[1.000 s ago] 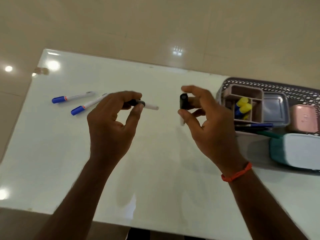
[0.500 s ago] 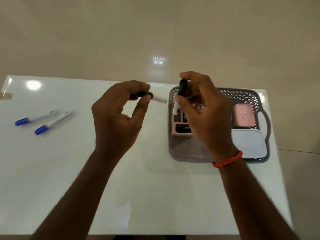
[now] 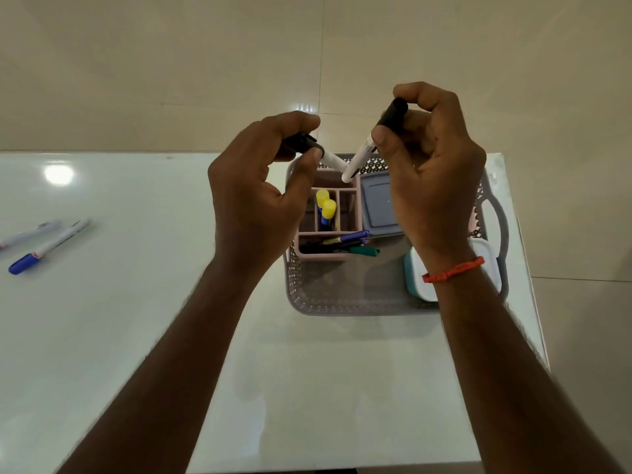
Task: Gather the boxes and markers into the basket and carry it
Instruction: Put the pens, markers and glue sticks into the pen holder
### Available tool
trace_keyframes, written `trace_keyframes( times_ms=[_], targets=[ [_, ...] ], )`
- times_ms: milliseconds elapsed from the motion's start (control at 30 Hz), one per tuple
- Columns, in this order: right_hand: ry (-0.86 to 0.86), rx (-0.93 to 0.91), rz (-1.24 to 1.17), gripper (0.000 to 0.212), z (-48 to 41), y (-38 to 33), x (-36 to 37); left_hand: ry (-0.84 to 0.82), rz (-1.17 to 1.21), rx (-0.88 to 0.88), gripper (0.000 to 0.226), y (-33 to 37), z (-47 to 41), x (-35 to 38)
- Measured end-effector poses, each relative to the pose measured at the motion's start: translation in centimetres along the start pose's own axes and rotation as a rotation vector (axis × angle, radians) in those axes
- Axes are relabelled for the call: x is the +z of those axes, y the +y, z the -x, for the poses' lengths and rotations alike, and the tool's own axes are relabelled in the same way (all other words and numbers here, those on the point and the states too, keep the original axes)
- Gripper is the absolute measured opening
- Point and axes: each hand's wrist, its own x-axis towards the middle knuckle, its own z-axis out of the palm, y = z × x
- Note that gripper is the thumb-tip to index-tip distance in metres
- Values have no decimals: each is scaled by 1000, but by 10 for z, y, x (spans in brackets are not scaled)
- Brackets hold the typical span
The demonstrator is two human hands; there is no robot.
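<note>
White table (image 3: 136, 336) bears one perforated grey basket (image 3: 342, 302), side handle (image 3: 499, 230) visible; judged light and rigid, best lifted by its handles. Inside: one pink organiser (image 3: 345, 200), one grey-lidded box (image 3: 378, 203), one teal box (image 3: 415, 278). Left hand (image 3: 253, 200) is pinched around one black-capped marker (image 3: 328, 160); right hand (image 3: 434, 179) likewise grips a second marker (image 3: 359, 159), both over the basket. Two blue-capped markers (image 3: 48, 244) lie on the table, well apart. Markers: light, stiff, smooth; grip mid-barrel.

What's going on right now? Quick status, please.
Left hand and right hand each grip a black-capped marker above the basket. Two blue-capped markers lie on the table, far left. Nothing in the way.
</note>
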Motion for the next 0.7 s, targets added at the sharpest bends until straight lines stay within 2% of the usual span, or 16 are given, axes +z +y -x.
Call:
trace_keyframes(
  times_ms=[300, 433, 567, 700],
  targets=[
    [-31, 69, -65, 33, 0, 40, 10, -47, -62, -2, 20, -18, 9, 36],
    [-154, 49, -13, 31, -3, 56, 15, -67, -81, 11, 18, -28, 7, 50],
    [-285, -8, 110, 32, -3, 68, 20, -166, -87, -21, 24, -36, 2, 65],
    [-379, 54, 179, 33, 0, 76, 21, -218, -84, -49, 25, -46, -1, 75]
  ],
)
